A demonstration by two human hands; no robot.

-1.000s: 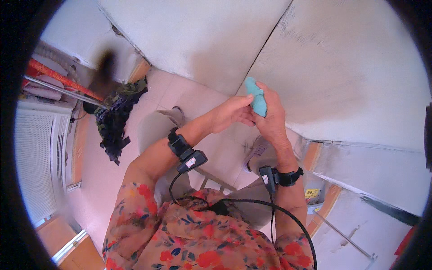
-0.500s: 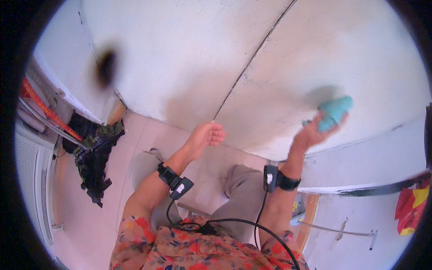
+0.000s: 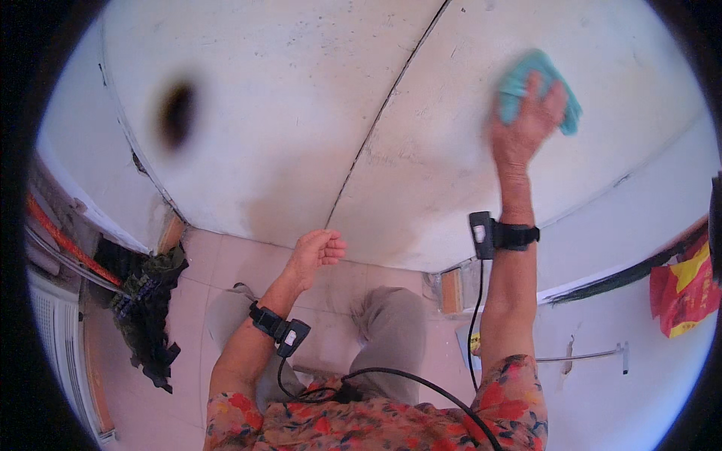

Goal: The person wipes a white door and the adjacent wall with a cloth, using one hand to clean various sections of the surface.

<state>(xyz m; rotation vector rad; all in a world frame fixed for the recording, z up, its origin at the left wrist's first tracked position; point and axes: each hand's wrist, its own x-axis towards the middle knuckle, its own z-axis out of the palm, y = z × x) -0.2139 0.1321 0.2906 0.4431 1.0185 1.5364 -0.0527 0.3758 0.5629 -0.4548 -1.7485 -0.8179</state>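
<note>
A turquoise cloth (image 3: 519,79) lies flat against the large white panel (image 3: 286,83) at the upper right. My right hand (image 3: 530,124) presses on it with fingers spread over the fabric, and folds of cloth stick out past the fingers. My left hand (image 3: 317,254) hangs in front of the panel's lower edge, near the bottom of the dark seam (image 3: 368,135). Its fingers are curled in, and nothing shows in them. Both forearms wear a black strap with a small box, the right strap (image 3: 517,235) and the left strap (image 3: 267,319).
Pink floor tiles (image 3: 226,255) run below the panel, under my knees. At the left lies a dark crumpled cloth (image 3: 147,316) beside a white slatted unit (image 3: 53,323). A red and yellow bag (image 3: 684,293) hangs at the right, above a metal rail (image 3: 579,356). Black cables (image 3: 421,379) cross my lap.
My right hand has moved upward across the panel with the cloth, which is now spread flatter. My left hand has shifted slightly down and left in the picture, still curled.
</note>
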